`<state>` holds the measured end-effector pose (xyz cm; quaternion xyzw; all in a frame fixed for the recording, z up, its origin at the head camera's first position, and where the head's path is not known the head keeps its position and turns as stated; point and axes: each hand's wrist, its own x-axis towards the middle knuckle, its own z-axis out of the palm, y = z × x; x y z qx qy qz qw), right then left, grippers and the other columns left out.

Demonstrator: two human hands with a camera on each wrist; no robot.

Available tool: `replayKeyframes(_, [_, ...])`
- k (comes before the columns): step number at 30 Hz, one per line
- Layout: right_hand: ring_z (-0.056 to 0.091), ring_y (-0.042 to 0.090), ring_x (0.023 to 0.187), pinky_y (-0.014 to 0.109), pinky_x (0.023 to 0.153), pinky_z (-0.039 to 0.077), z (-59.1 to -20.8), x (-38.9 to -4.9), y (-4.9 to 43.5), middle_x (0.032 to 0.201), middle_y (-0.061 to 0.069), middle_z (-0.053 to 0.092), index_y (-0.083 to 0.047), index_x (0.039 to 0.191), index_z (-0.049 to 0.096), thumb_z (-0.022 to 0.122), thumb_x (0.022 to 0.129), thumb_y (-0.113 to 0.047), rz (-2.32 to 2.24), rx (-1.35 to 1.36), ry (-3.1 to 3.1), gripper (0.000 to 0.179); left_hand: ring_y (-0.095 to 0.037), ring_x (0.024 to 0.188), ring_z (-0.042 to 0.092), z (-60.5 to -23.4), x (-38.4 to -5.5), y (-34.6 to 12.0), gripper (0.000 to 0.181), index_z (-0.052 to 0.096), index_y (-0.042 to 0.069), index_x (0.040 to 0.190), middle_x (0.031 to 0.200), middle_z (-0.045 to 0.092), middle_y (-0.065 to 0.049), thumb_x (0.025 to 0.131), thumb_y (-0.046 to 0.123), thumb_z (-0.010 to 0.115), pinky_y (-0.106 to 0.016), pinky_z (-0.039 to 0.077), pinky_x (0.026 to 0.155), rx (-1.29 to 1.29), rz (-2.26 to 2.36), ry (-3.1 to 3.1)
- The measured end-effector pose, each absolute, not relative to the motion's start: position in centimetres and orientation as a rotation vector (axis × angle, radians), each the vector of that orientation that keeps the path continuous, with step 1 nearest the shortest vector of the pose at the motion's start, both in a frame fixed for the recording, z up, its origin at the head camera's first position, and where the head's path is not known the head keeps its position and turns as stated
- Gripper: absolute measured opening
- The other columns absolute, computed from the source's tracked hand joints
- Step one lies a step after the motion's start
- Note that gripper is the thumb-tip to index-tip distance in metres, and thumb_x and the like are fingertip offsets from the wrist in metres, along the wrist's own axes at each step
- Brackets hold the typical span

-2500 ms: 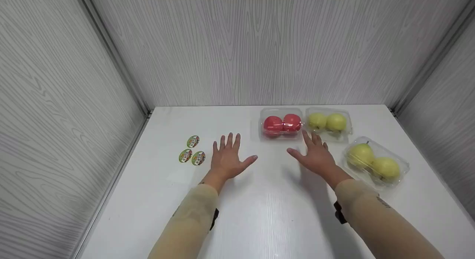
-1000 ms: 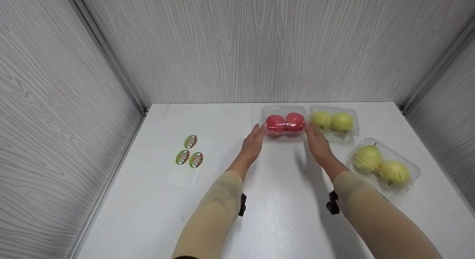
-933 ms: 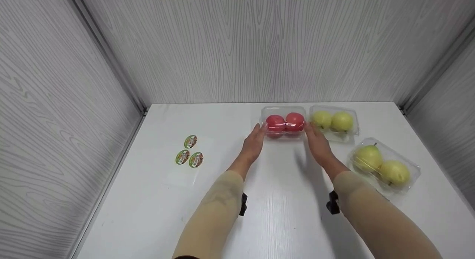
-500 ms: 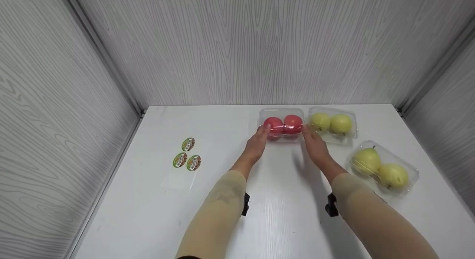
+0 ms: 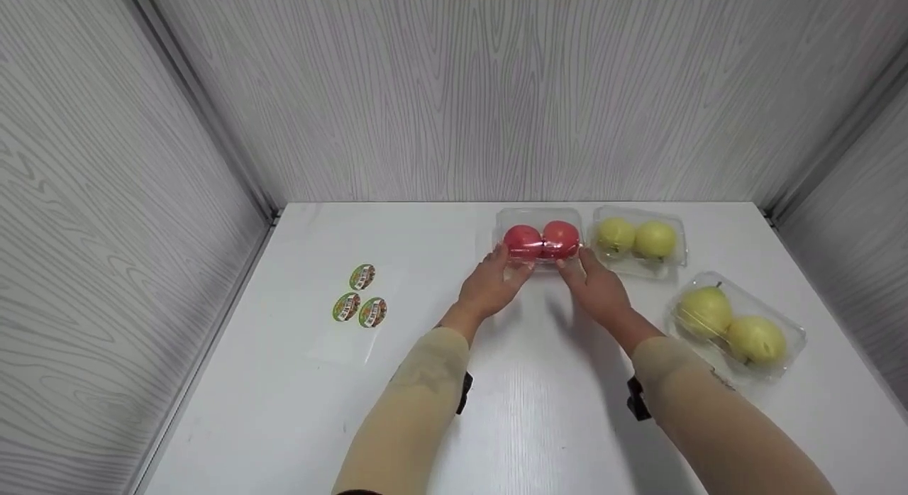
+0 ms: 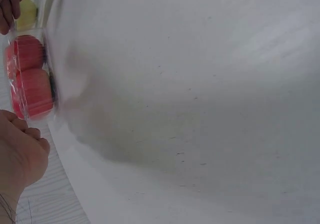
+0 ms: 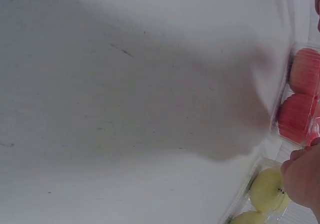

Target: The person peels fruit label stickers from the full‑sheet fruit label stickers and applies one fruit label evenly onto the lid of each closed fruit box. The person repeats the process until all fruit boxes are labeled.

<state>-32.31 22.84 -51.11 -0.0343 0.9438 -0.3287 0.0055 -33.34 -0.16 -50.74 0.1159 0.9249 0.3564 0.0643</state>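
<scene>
A clear plastic clamshell box (image 5: 539,216) holding two red apples (image 5: 523,241) stands near the back wall. At its left front corner my left hand (image 5: 488,286) grips it, fingers along the side and thumb on the front edge. My right hand (image 5: 603,296) holds the right front corner in the same way. In the left wrist view the left fingers lie against the box end beside the apples (image 6: 35,88). The right wrist view has the right hand (image 7: 304,179) at the opposite end of the box (image 7: 300,116). The box lid looks closed.
Close on the right stands another clear box with two yellow-green fruits (image 5: 655,238). Nearer, a third box, set at an angle, holds two yellow-green pears (image 5: 756,339). Three round printed stickers (image 5: 362,276) lie at the left on a see-through sheet (image 5: 340,347). Grey wood-grain walls enclose the table.
Both hands came forward from above the table to the ends of the red apple box. Since half a second ago the thumbs have spread onto its front edge. The box stays about where it was.
</scene>
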Motion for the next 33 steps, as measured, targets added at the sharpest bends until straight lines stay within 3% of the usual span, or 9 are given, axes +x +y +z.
replayKeyframes(6, [0.024,0.048,0.156,0.058,0.126,0.022,-51.4,-31.5,22.5,0.170,0.030,0.020,0.009,0.164,0.019,0.036,0.110,-0.062,-0.811,-0.199,3.004,0.091,-0.032,0.160,0.025,-50.6,-32.7,-0.7,0.096,0.020,0.006,0.169,0.174,0.026,-0.012,0.103,0.072,0.040,-0.050,0.024,0.127,0.406,0.845,2.896])
replayKeyframes(17, [0.030,0.052,0.152,0.063,0.121,0.030,-51.5,-29.4,21.0,0.170,0.026,0.026,0.006,0.164,0.026,0.048,0.109,-0.052,-0.696,-0.257,3.042,0.083,-0.028,0.160,0.025,-51.2,-30.5,-2.8,0.088,0.025,0.005,0.168,0.173,0.027,-0.011,0.103,0.059,0.049,-0.042,0.020,0.129,0.447,0.704,2.955])
replayKeyframes(33, [0.036,0.052,0.149,0.064,0.119,0.033,-51.5,-25.6,19.1,0.165,0.029,0.036,0.007,0.161,0.034,0.054,0.108,-0.028,-0.654,-0.365,3.099,0.066,-0.032,0.159,0.028,-51.6,-26.3,-5.4,0.085,0.029,0.007,0.167,0.172,0.031,-0.011,0.101,0.052,0.057,-0.049,0.028,0.126,0.422,0.738,2.980])
